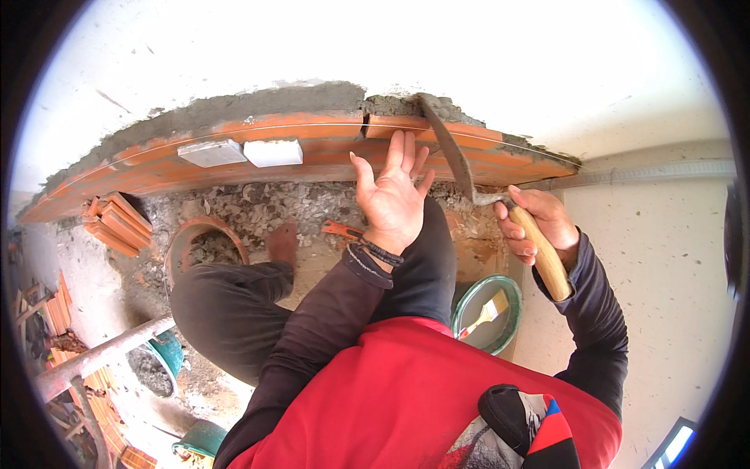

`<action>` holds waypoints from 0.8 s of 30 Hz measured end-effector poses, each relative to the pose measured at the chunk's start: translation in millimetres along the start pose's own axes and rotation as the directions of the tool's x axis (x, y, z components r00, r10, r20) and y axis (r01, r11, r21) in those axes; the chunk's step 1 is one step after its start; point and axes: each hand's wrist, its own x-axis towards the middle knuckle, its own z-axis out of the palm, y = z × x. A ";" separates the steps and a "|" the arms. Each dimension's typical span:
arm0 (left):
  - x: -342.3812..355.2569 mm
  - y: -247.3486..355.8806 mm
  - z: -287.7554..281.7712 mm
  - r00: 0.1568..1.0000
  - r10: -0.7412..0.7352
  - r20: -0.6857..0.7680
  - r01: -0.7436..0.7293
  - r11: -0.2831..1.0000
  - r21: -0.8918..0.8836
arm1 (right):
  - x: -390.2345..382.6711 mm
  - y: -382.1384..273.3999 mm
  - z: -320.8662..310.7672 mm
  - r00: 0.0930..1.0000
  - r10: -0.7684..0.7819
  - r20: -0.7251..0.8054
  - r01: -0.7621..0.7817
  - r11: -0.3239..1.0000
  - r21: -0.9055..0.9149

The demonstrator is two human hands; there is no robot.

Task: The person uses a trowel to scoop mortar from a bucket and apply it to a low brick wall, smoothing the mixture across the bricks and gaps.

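My right hand is wrapped round the wooden handle of a trowel. The blade points away from me, its tip at the grey mortar between the wall and a short orange brick. Palm up and fingers stretched out, my left hand is at the front face of that brick. Its fingertips reach the brick, though whether they press on it I cannot tell. A narrow dark gap separates this brick from the longer orange course to its left. A thin taut string runs along the bricks.
Two white blocks sit against the brick course. Below lie stacked hollow bricks, a round tub and an orange tool. Beside my right leg stands a green bucket with a paintbrush. A pole crosses at left.
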 end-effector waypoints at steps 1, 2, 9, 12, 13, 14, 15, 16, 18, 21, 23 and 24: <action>0.0 0.2 0.1 1.000 -0.005 0.008 0.005 1.000 0.004 | -4.8 0.5 -5.9 1.000 -0.009 -0.008 0.010 1.000 0.005; 0.3 0.2 -0.3 1.000 -0.006 0.012 0.006 1.000 0.003 | -8.8 0.5 -10.1 0.999 -0.024 -0.048 0.023 1.000 -0.022; 0.6 -1.0 1.7 1.000 -0.006 0.015 0.006 1.000 0.010 | -26.2 -5.4 -51.1 0.999 -0.026 -0.047 0.022 0.996 -0.084; 0.7 -1.4 -0.4 1.000 -0.007 0.023 0.006 1.000 0.009 | -35.0 -6.9 -47.5 0.996 -0.084 0.028 0.086 0.992 -0.089; 1.1 -1.2 -1.5 1.000 -0.007 0.026 0.007 1.000 0.005 | -36.2 -9.5 -46.6 0.995 -0.098 0.002 0.098 0.988 -0.121; 0.9 -1.1 -0.7 1.000 -0.009 0.025 0.009 1.000 0.009 | -38.4 -11.9 -47.0 0.993 -0.114 -0.026 0.109 0.983 -0.149; 0.9 -0.5 0.6 1.000 -0.011 0.025 0.010 1.000 0.011 | -39.9 -13.5 -48.0 0.990 -0.131 -0.054 0.119 0.977 -0.178; 0.4 -0.3 1.2 1.000 -0.012 0.024 0.012 1.000 0.013 | -41.0 -13.8 -49.6 0.987 -0.153 -0.049 0.138 0.963 -0.232; 0.6 0.2 -0.3 1.000 -0.011 0.024 0.010 1.000 0.016 | -47.0 -13.5 -48.5 0.976 -0.215 -0.039 0.181 0.897 -0.403; 0.3 0.6 -0.7 1.000 -0.018 0.026 0.017 1.000 0.022 | -55.9 -4.1 -39.4 0.907 -0.396 -0.144 0.186 0.684 -0.706; -0.1 1.2 0.3 0.999 -0.022 0.023 0.021 0.999 0.028 | -54.8 5.0 -38.1 0.760 -0.637 -0.129 0.119 0.331 -0.936; -0.2 1.7 0.9 1.000 -0.022 0.021 0.021 0.999 0.032 | -54.5 -0.1 -38.5 0.708 -0.706 -0.031 0.042 0.086 -0.995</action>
